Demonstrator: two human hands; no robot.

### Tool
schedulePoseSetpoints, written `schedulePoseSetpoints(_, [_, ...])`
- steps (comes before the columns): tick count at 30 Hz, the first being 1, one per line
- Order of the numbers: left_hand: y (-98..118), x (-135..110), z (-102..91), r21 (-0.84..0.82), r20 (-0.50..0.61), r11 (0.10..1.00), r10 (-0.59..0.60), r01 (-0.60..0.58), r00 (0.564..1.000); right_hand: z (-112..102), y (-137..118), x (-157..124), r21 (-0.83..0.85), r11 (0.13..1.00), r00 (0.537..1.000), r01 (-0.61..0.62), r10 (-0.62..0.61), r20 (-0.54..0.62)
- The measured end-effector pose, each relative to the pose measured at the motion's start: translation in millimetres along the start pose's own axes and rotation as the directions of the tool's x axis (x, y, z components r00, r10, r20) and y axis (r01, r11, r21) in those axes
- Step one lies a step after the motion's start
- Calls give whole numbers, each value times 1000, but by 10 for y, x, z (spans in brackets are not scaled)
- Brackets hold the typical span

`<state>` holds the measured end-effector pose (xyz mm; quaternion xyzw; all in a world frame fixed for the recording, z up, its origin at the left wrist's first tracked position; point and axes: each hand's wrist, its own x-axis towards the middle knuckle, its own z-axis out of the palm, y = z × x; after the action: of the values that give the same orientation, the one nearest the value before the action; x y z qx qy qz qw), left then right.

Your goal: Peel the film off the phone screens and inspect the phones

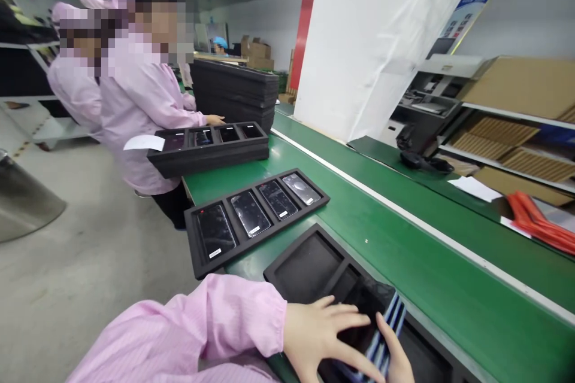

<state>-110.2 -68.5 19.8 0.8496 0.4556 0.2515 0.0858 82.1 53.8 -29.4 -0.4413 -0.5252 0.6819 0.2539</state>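
My left hand (326, 338), in a pink sleeve, lies with fingers spread on top of a small stack of dark phones (381, 317). My right hand (395, 356) grips the blue-edged side of that stack at the bottom edge of the view. The stack rests over a black foam tray (305, 263) whose far compartments are empty. Further along the bench lies a second black tray (256, 209) filled with several phones.
A green conveyor belt (426, 263) runs to the right. Two people in pink coats stand at a third tray (211, 146) beside tall piles of black trays (236, 93). White sheeting, a machine, cardboard and red straps (539, 224) sit beyond the belt.
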Motion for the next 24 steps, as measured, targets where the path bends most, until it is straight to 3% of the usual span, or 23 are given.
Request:
schedulePoseSetpoints(3, [-102, -80, 164, -247, -97, 958, -175, 146, 980, 503, -270, -68, 308, 935, 984, -175, 176, 24])
schedulePoseSetpoints(5, [-171, -143, 261, -272, -118, 943, -229, 190, 966, 748, -367, -90, 471, 847, 965, -246, 260, 38])
schedulePoseSetpoints(7, [-231, -212, 317, -268, -107, 943, -235, 199, 966, 875, -386, -84, 561, 793, 961, -239, 277, 19])
schedulePoseSetpoints(9, [-282, -271, 343, -269, -147, 947, -221, 176, 964, 905, -361, -75, 608, 770, 964, -192, 263, -28])
schedulePoseSetpoints(12, [-330, -319, 374, -307, -303, 947, -190, 93, 934, 854, -335, -95, 618, 777, 972, -122, 220, -84])
schedulePoseSetpoints(17, [-331, -433, 380, -411, -554, 909, -309, 69, 773, 700, -379, -162, 596, 799, 969, -77, 200, -144])
schedulePoseSetpoints(19, [-329, -545, 338, -332, -610, 940, -275, 76, 743, 650, -373, -169, 561, 822, 962, -102, 226, -155])
schedulePoseSetpoints(21, [-341, -675, 289, -178, -596, 979, -190, 102, 780, 636, -342, -163, 521, 843, 959, -137, 244, -142])
schedulePoseSetpoints(24, [-379, -828, 257, 66, -452, 982, -131, 180, 882, 699, -290, -135, 505, 849, 966, -158, 238, -97])
